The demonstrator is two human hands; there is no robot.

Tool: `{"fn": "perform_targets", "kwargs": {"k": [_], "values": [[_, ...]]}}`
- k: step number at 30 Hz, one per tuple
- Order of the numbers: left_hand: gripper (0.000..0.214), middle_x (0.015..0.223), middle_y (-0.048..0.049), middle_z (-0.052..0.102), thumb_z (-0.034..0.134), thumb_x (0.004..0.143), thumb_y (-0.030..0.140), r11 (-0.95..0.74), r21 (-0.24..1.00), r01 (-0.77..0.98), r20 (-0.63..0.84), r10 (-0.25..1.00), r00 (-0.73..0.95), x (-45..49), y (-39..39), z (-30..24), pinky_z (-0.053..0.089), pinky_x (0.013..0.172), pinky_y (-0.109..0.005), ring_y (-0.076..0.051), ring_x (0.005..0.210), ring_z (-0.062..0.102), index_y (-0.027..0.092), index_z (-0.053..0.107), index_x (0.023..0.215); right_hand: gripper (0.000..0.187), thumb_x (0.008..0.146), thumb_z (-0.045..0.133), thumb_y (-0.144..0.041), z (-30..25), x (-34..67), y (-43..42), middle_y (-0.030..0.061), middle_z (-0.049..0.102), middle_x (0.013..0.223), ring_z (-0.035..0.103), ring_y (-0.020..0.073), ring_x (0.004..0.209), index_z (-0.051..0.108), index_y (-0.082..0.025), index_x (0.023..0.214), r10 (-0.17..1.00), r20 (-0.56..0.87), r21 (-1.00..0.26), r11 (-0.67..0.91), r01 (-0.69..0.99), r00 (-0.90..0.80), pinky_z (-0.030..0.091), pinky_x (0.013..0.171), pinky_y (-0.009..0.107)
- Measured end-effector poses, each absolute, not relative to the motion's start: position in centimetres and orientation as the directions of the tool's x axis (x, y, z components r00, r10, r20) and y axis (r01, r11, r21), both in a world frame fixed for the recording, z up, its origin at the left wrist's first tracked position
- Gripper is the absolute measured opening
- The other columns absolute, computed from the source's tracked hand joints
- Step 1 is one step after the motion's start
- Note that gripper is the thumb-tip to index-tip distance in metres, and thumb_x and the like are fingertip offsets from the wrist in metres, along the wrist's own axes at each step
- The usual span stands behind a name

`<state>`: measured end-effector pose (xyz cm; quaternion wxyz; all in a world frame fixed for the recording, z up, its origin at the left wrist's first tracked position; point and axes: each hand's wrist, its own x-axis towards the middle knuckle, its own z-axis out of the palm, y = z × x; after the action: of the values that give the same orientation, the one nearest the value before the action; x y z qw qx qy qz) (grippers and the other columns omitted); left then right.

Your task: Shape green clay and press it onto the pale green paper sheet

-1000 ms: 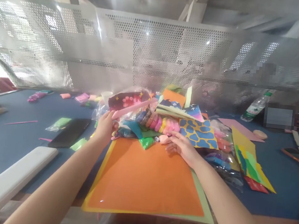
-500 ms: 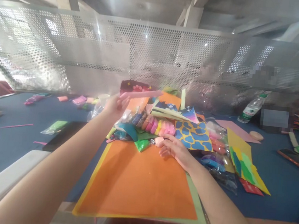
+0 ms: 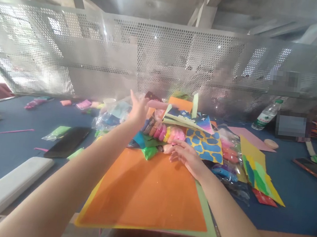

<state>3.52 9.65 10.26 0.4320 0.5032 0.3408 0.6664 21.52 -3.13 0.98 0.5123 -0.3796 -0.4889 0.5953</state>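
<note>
My left hand (image 3: 137,109) is raised over the pile of craft stuff, closed on a pink strip (image 3: 157,104) and a dark maroon card (image 3: 150,95) behind it; one finger sticks up. My right hand (image 3: 186,156) lies flat, fingers apart, on the far edge of the big orange sheet (image 3: 148,189), fingertips by a small pink lump (image 3: 168,148). Just beyond it sit a row of coloured clay pieces in a clear bag (image 3: 168,134) and a yellow sheet with blue patches (image 3: 205,145).
A perforated metal screen (image 3: 164,59) closes off the far side of the blue table (image 3: 8,148). On the left lie a black flat device (image 3: 67,141), a green bag (image 3: 57,132) and a long white object (image 3: 3,189). At the right are a water bottle (image 3: 268,115) and cut coloured paper (image 3: 257,170).
My left hand has lifted the pink strip and maroon card off the pile and turned them, moving up and to the right. My right hand has stayed on the orange sheet.
</note>
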Motion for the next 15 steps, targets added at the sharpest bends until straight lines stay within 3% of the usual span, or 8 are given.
{"fn": "perform_targets", "kwargs": {"k": [2, 3, 6, 8, 10, 15], "values": [[0.067, 0.159, -0.0049, 0.011, 0.06, 0.074, 0.01, -0.537, 0.843, 0.02, 0.538, 0.842, -0.05, 3.4, 9.1, 9.8, 0.013, 0.118, -0.048, -0.027, 0.147, 0.004, 0.025, 0.041, 0.136, 0.034, 0.075, 0.07, -0.04, 1.1, 21.5, -3.2, 0.0021, 0.07, 0.085, 0.066, 0.0156, 0.069, 0.062, -0.023, 0.104, 0.984, 0.064, -0.968, 0.022, -0.249, -0.163, 0.051, 0.068, 0.03], [0.064, 0.159, -0.006, 0.011, 0.06, 0.073, 0.009, -0.625, 0.755, 0.199, 0.63, 0.775, 0.044, 3.4, 8.7, 9.5, 0.007, 0.118, -0.05, -0.028, 0.147, 0.001, 0.023, 0.045, 0.134, 0.034, 0.075, 0.07, -0.04, 1.2, 21.5, -3.2, 0.0018, 0.07, 0.084, 0.066, 0.0155, 0.068, 0.062, -0.023, 0.103, 0.986, 0.072, -0.966, 0.032, -0.255, -0.15, 0.051, 0.067, 0.03], [0.049, 0.154, -0.0103, 0.027, 0.055, 0.078, 0.013, -0.767, 0.229, 0.6, 0.712, 0.552, 0.433, 3.4, 7.8, 8.4, -0.004, 0.115, -0.056, -0.032, 0.145, 0.011, 0.021, 0.054, 0.127, 0.032, 0.074, 0.07, -0.04, 1.4, 21.6, -3.2, 0.0011, 0.07, 0.082, 0.065, 0.0149, 0.066, 0.063, -0.024, 0.1, 0.989, 0.091, -0.96, 0.057, -0.273, -0.114, 0.05, 0.066, 0.03], [0.045, 0.149, -0.0103, 0.038, 0.052, 0.081, 0.014, -0.746, 0.036, 0.665, 0.673, 0.51, 0.535, 3.5, 7.4, 7.6, -0.003, 0.115, -0.059, -0.033, 0.143, 0.021, 0.021, 0.056, 0.125, 0.032, 0.073, 0.071, -0.041, 1.5, 21.6, -3.2, 0.001, 0.07, 0.08, 0.064, 0.0152, 0.065, 0.063, -0.023, 0.099, 0.991, 0.095, -0.962, 0.067, -0.265, -0.093, 0.05, 0.066, 0.03], [0.043, 0.145, -0.0111, 0.044, 0.05, 0.082, 0.016, -0.715, -0.004, 0.699, 0.636, 0.538, 0.553, 3.5, 7.0, 6.7, 0.003, 0.115, -0.06, -0.034, 0.142, 0.025, 0.021, 0.057, 0.124, 0.032, 0.071, 0.072, -0.041, 1.5, 21.7, -3.2, 0.0012, 0.07, 0.079, 0.064, 0.016, 0.065, 0.064, -0.023, 0.096, 0.993, 0.097, -0.966, 0.078, -0.246, -0.067, 0.051, 0.066, 0.031], [0.033, 0.142, -0.0102, 0.048, 0.05, 0.085, 0.018, -0.783, 0.097, 0.614, 0.562, 0.552, 0.616, 2.8, 2.6, 7.0, 0.008, 0.115, -0.061, -0.033, 0.139, 0.031, 0.02, 0.062, 0.116, 0.032, 0.073, 0.071, -0.041, 0.9, 21.7, -3.0, 0.0015, 0.07, 0.078, 0.064, 0.0163, 0.063, 0.065, -0.023, 0.098, 0.988, 0.151, -0.975, 0.143, -0.169, -0.033, 0.052, 0.064, 0.032]]}}
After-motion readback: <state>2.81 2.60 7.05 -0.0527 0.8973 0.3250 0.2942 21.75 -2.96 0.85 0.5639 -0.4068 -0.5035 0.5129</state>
